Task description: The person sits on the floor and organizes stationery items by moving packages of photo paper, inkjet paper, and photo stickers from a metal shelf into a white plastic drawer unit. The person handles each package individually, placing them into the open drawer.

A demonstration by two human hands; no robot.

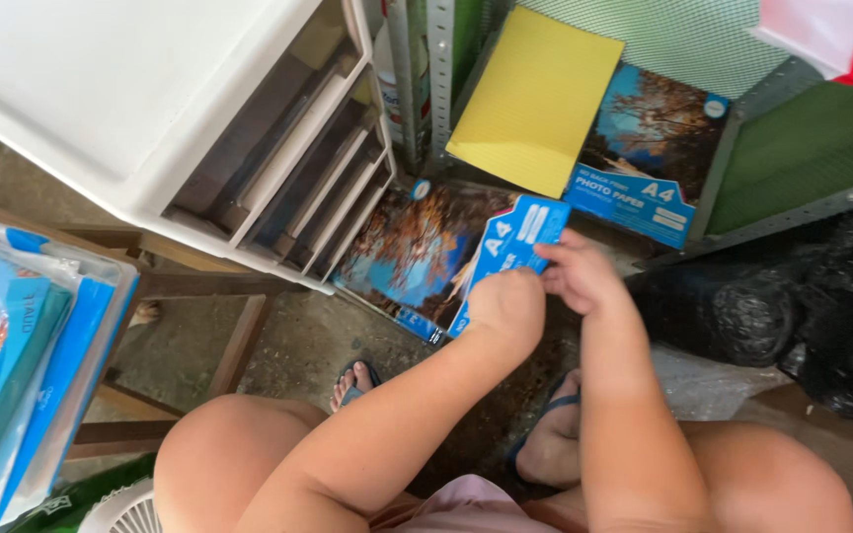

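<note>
— Left hand point(510, 304), what does it do?

— It is closed around the lower edge of a blue photo paper pack point(505, 247). The fingers are bent over the pack, so the hand is nearly a fist, and the pack stands tilted between both hands.

— And the right hand point(580, 274)?

— It touches the same pack from the right side. The fingers are curled at the edge of it, half closed, as a pinch. I cannot see the fingertips well.

— Where is this pack exactly?

— Held above the floor, in front of another pack with an autumn tree picture point(407, 247), which leans just beside the white plastic drawer unit point(278, 168). The held pack covers a part of that one.

— What else is around?

— Behind the hands a yellow sheet pack point(535, 99) leans on a metal shelf frame point(436, 79), and just right of it stands one more photo paper pack with a blue label point(654, 148). On the far left lies a stack of blue packs in clear wrapping point(22, 365). On the right are black plastic bags point(742, 306). Below, the person's knees and feet in sandals point(352, 380) are on the concrete floor.
</note>
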